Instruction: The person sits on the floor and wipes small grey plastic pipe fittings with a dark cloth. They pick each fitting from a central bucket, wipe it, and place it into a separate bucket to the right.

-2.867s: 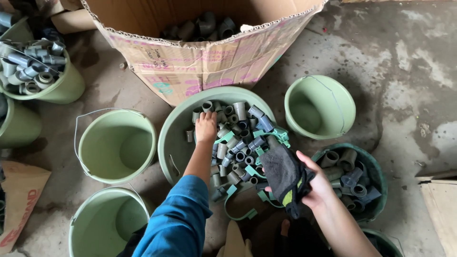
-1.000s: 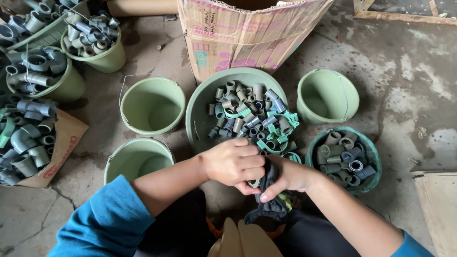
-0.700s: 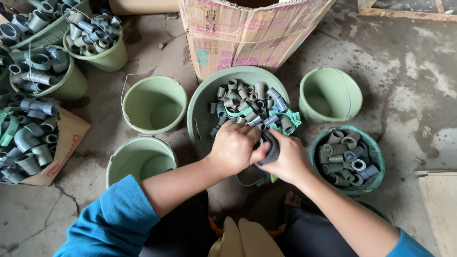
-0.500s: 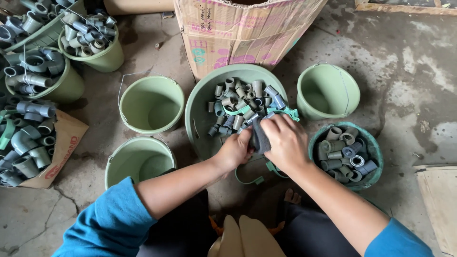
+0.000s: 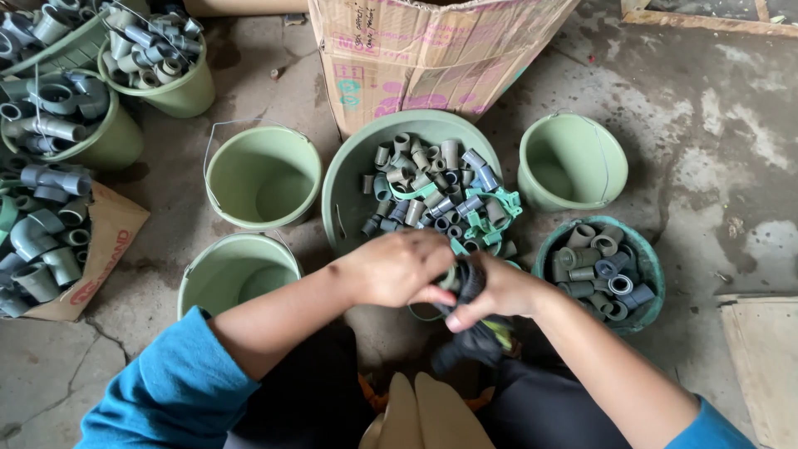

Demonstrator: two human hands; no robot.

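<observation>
Both hands have drawn back toward the body since half a second ago: they were over the near edge of the big basin then, and now they sit below its rim, over the floor between the knees. Left hand [image 5: 397,268] is curled, fingers together, pinching what looks like a small grey fitting against the dark cloth [image 5: 474,333]; I cannot tell the fitting's exact shape. Right hand [image 5: 499,291] has its fingers clamped on the cloth, which hangs down from the grip, bunched, with a yellow-green patch showing near its lower right. Cloth was held higher and flatter against the hand before. Containers, as I see them: large green basin [image 5: 345,187] at centre holds a heap of short grey pipe fittings with green clips [image 5: 490,218] mixed in at its right side. Dark green tub [image 5: 650,274] to the right is filled with larger grey couplings. Pale green bucket [image 5: 573,162] above it holds nothing I can see, likewise the two pale buckets to the left, upper [image 5: 263,176] and lower [image 5: 237,270]. Two more buckets at far upper left [image 5: 179,96] are heaped with grey fittings. Flattened cardboard [image 5: 108,241] at left carries elbow fittings. Cardboard box [image 5: 432,58] stands just behind the basin.
</observation>
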